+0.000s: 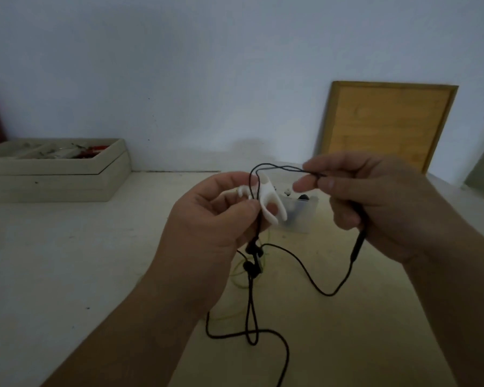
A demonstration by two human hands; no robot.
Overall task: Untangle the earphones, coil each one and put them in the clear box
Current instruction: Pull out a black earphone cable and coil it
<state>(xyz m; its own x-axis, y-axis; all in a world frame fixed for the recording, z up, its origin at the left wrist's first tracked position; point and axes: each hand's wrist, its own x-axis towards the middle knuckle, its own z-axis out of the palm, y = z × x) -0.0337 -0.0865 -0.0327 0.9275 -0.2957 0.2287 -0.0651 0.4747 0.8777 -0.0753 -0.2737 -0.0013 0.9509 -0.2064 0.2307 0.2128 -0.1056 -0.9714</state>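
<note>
Hanging slack, black earphone cord is pinched by right hand at 3 o'clock, white winder by left hand at 9; clear box at 12. Crossed loops could be knotted by pulling

The left hand is hiding part of the clear box; the black cable is running off the bottom edge.

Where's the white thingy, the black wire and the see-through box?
white plastic cord winder [269, 201]: head view, its forked middle.
thin black earphone cable [358, 247]: head view, thicker inline piece.
small clear plastic box [301, 217]: head view, front wall.
</note>
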